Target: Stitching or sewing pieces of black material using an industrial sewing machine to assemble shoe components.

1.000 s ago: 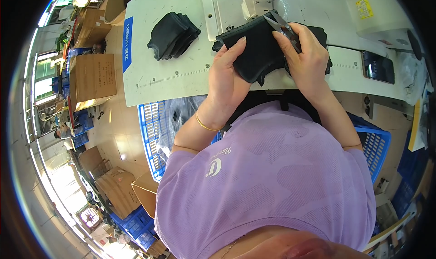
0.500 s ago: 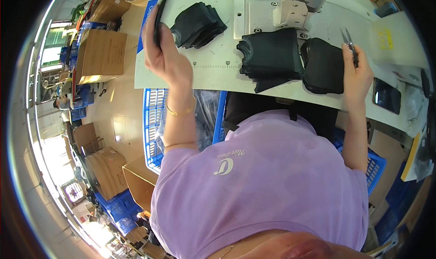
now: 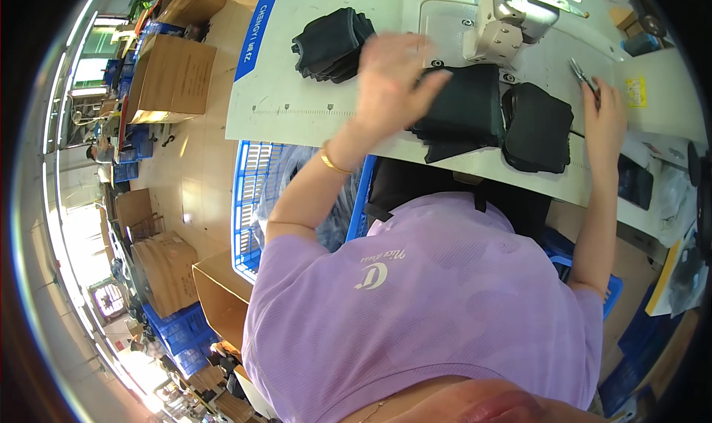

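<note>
Three lots of black fabric lie on the table: one stack of black pieces toward the left edge, one larger black piece before the sewing machine, and one rounded black piece just right of it at the near edge. Half a second ago the left hand was raised over the stack at the left edge; now the left hand has swung right, blurred, fingers spread and empty, touching the larger piece. The right hand stays closed on small snips near the right edge.

Black fabric pcs, white table, blue crate.
</note>
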`<state>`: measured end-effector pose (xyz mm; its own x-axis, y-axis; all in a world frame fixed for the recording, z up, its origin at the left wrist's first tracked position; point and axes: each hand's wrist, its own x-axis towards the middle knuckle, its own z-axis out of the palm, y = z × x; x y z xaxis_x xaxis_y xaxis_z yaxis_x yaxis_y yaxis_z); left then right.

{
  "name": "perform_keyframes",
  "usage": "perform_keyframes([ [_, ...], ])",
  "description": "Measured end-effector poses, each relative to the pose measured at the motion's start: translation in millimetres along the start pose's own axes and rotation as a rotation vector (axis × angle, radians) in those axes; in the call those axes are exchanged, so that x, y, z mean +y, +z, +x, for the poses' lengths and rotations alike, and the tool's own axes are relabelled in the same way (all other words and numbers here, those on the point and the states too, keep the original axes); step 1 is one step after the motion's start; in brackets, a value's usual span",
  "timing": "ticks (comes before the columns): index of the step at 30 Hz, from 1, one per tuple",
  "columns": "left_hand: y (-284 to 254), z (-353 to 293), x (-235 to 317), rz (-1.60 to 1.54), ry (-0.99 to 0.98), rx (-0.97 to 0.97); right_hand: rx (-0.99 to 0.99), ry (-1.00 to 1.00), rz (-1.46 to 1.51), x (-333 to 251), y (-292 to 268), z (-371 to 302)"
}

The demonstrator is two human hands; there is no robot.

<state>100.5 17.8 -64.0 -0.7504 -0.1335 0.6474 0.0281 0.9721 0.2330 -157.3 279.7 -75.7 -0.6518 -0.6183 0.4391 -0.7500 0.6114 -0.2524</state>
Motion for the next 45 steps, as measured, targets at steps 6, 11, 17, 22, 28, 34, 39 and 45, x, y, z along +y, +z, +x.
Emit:
perform_keyframes([
  [6, 45.3, 9.3, 55.6, 0.011, -0.215, -0.135, -0.205, 0.147, 0.234, -60.0, -17.6, -51.3],
  [11, 50.0, 10.1, 50.7, -0.139, -0.267, -0.034, 0.093, 0.011, 0.236, -55.9, -6.0, -63.1],
  [17, 47.7, 23.8, 48.0, -0.219, -0.259, -0.077, 0.017, 0.118, 0.222, -56.7, -9.1, -64.2],
  [22, 50.4, 22.8, 44.4, -0.216, -0.085, -0.039, 0.084, 0.062, 0.203, -58.0, -6.0, -62.5],
  [28, 43.0, 30.4, 46.1, -0.289, -0.105, -0.106, 0.145, -0.05, 0.207, -52.1, -3.4, -63.8],
  [34, 21.0, 45.3, 44.0, -0.542, -0.204, -0.124, 0.159, 0.153, 0.498, -49.4, 1.5, -67.2],
  [39, -21.7, 54.9, 60.2, -0.923, -0.487, -0.262, 0.278, 0.054, 0.64, -72.5, -34.6, -45.3],
  [45, -34.9, 73.9, 82.2, -0.868, -0.26, -0.159, -0.01, 0.073, 1.216, -127.3, -58.7, -32.7],
])
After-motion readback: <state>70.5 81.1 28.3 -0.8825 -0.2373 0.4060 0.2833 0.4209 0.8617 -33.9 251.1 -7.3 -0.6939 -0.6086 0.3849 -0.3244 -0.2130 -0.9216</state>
